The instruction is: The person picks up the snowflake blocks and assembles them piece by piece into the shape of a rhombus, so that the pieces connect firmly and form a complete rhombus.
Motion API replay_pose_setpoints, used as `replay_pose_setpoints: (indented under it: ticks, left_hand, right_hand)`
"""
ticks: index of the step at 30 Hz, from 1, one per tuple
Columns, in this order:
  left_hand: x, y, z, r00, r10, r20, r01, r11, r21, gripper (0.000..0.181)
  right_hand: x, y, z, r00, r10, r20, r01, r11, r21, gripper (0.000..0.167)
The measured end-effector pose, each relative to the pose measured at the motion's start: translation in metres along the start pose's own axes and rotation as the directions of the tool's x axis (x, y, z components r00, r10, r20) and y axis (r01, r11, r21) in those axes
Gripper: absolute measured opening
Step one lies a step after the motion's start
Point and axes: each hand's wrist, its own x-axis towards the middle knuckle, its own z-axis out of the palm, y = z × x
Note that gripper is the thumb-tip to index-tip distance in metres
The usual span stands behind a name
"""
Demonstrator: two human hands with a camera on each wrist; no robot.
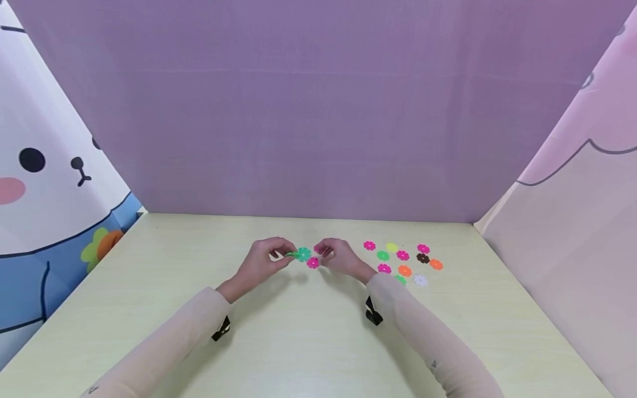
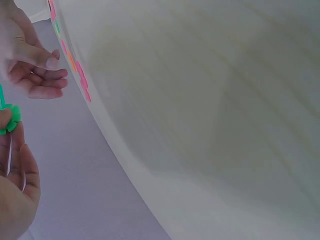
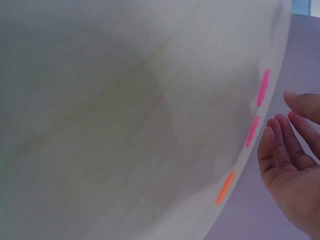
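Near the middle of the table, my left hand (image 1: pixel 269 255) pinches green flower-shaped discs (image 1: pixel 303 254) between thumb and fingers; one faces up and another shows edge-on, apparently joined. The left wrist view shows the green disc (image 2: pixel 15 117) raised above the tabletop, partly covered by the thumb. To its right is my right hand (image 1: pixel 340 257), its fingers loosely bent, with nothing visible between them in the right wrist view. A pink disc (image 1: pixel 312 263) lies between the hands. Another pink disc (image 1: pixel 317 249) is partly hidden by the right fingertips, though contact cannot be made out.
Several loose discs lie right of my right hand, among them a yellow disc (image 1: pixel 392 247), a brown disc (image 1: pixel 423 258), an orange disc (image 1: pixel 436 264) and a white disc (image 1: pixel 420 280). Behind the pale wooden table (image 1: pixel 298 348) stands a purple panel (image 1: pixel 318 110).
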Motion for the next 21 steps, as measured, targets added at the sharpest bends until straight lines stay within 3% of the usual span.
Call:
replay_pose_setpoints:
  ticks: [6,12,21]
  left_hand:
    - [0.0,-0.001,0.0,1.0,0.002,0.003,-0.002,1.0,0.003,0.015]
    - [0.0,0.0,0.0,1.0,0.001,0.005,-0.001,1.0,0.002,0.015]
    - [0.0,0.0,0.0,1.0,0.0,0.006,0.0,1.0,-0.001,0.015]
  right_hand:
    - [0.005,0.003,0.006,0.999,-0.003,0.052,0.005,0.999,-0.034,0.029]
    - [0.01,0.002,0.012,1.0,0.008,0.029,-0.005,0.994,-0.111,0.023]
    - [0.013,0.003,0.014,0.999,0.031,0.032,-0.027,0.992,-0.123,0.022]
